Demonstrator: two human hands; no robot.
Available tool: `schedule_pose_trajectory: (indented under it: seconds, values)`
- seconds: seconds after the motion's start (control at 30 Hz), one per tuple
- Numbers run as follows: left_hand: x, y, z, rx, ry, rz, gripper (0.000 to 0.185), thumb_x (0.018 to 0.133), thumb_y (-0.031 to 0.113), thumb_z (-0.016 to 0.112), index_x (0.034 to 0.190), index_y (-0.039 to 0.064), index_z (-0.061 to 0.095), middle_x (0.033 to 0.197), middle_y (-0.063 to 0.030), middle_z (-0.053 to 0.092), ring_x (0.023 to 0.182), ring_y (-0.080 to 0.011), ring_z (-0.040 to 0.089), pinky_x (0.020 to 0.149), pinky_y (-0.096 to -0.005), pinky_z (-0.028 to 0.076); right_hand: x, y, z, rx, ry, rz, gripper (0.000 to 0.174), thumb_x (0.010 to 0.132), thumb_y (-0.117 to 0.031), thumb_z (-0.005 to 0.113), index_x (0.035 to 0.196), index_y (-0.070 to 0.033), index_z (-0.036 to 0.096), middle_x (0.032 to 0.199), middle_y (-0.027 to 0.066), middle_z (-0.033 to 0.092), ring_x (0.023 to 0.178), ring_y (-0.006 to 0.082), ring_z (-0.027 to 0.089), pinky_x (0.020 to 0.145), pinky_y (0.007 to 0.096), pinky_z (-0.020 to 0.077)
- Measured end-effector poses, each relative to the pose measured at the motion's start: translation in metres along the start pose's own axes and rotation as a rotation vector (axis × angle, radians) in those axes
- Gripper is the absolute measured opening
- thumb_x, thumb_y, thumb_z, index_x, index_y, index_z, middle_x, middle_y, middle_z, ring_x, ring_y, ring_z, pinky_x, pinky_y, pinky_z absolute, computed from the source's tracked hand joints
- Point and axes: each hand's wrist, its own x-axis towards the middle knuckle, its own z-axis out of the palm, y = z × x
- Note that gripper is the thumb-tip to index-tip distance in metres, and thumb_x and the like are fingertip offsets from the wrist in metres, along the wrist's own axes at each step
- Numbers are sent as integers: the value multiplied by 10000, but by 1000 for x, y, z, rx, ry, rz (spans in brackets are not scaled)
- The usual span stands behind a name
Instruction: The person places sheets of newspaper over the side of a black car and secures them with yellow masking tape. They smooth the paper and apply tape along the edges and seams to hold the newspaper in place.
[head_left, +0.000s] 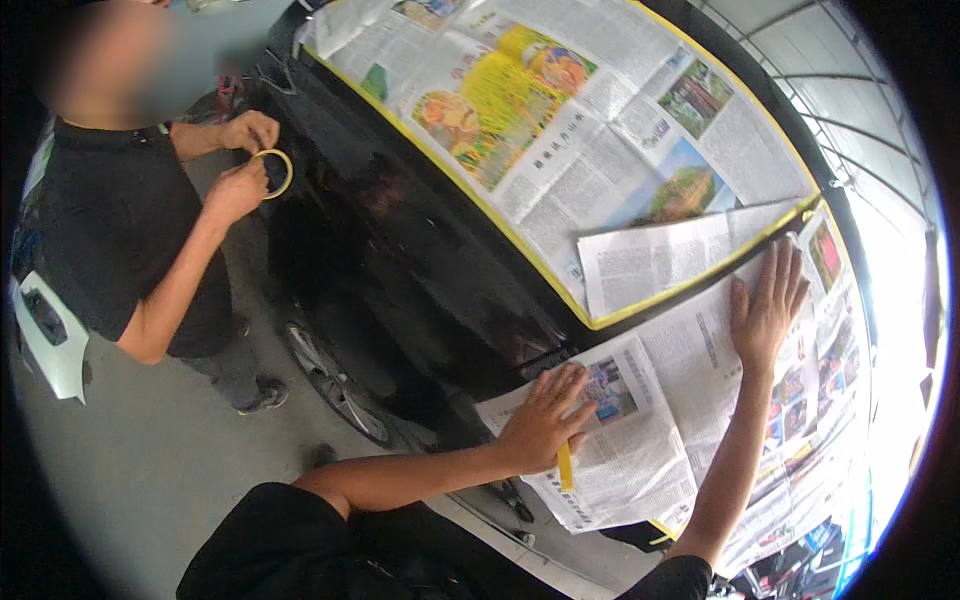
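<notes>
My left hand (547, 420) lies spread on a newspaper sheet (637, 480) over the black car, fingertips close to the sheet's upper edge. A short strip of yellow masking tape (565, 469) hangs from beside its thumb. My right hand (769, 300) presses flat, fingers extended, on the same layer of newspaper farther right, near a dark gap between two papered areas. Beyond the gap, more newspaper (555, 165) covers a car panel, edged with yellow masking tape (465, 196). A folded newspaper piece (652, 262) lies along its lower border.
At the left, a person in a dark shirt (127, 225) holds a roll of masking tape (279, 174) in both hands beside the car. Below them are a pale car part (56, 337) and a car wheel (337, 382). A black body panel (390, 225) lies between us.
</notes>
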Motion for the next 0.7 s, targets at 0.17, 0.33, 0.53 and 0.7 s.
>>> schedule_pose_trajectory:
  seconds: [0.17,0.33,0.53,0.7]
  values:
    - [-9,2,-5,8,-28,-59,515,1004,356,565,1367,-9,561,1586,-321,250,1494,-515,201,1159,-686,203,-2,-2,-5,16,-44,30,734,994,-467,528,1590,-99,308,1667,108,260,1560,328,152,1241,563,60]
    - [-10,-2,-19,44,-90,-68,538,977,343,605,1368,-23,551,1565,-333,284,1474,-517,246,1132,-693,237,2,-7,-12,-11,-80,81,735,973,-457,558,1571,-87,345,1656,113,283,1553,334,171,1246,554,74]
    - [15,-1,-30,-12,45,35,571,975,339,596,1410,-22,519,1593,-338,247,1488,-533,210,1135,-739,155,6,-12,-11,-18,-61,79,702,972,-464,547,1541,-81,399,1639,126,314,1543,338,203,1242,558,80]
    - [74,-3,-27,34,79,25,611,964,294,606,1458,-28,445,1608,-345,179,1479,-567,177,1153,-710,173,1,-5,-10,-23,-50,59,737,968,-475,557,1573,-107,351,1650,112,300,1551,318,191,1246,543,81]
